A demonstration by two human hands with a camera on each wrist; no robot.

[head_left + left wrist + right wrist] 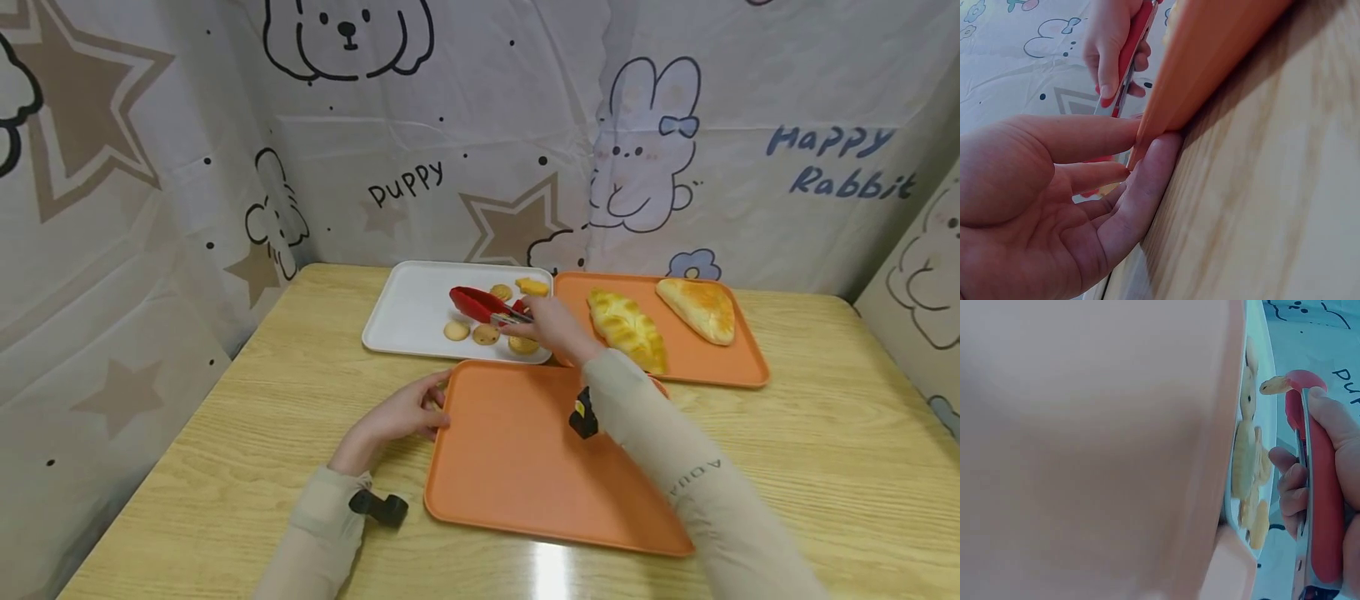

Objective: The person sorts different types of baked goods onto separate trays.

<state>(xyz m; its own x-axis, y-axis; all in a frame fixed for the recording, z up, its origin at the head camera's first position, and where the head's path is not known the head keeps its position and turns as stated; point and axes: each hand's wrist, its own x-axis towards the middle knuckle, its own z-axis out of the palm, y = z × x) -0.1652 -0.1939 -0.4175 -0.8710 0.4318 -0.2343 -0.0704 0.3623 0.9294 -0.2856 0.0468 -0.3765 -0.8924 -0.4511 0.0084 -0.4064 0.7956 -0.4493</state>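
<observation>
tongs (pixel 483 305): red w/ metal arms | near tray (pixel 525 467): plain orange | far tray (pixel 742 367): orange | third tray (pixel 405 312): white | cookies (pixel 486 334): tan, dark-speckled | pastries (pixel 626 329): golden yellow, browned | table (pixel 825 433): pale wood grain | backdrop (pixel 187 192): off-white, brown stars, black-outlined puppies, rabbits | sleeves (pixel 675 458): beige

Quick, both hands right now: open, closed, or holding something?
Left hand: open, straight fingers touching the near flat orange plastic tray at its left edge.
Right hand: gripping the red-handled metal tongs.
</observation>
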